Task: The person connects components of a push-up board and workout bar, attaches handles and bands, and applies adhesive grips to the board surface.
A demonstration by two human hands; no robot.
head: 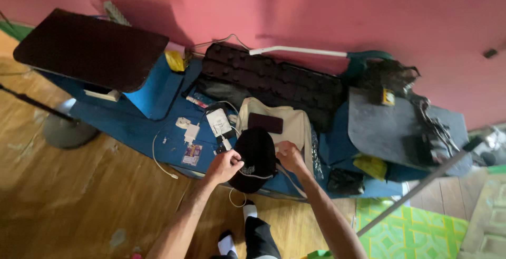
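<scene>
Black cap sits between both hands, just below the cream shirt; left hand and right hand fingers clamp its opposite edges.

Black cap: matt woven cloth, soft, slightly creased. Beige garment just behind cap: matt cotton-like cloth. Dark slab on that garment: smooth, low sheen. Blue mat left of cap: matt, foam-like. Floor below cap: varnished wood, worn, faintly glossy. Wall behind: matt paint.
</scene>
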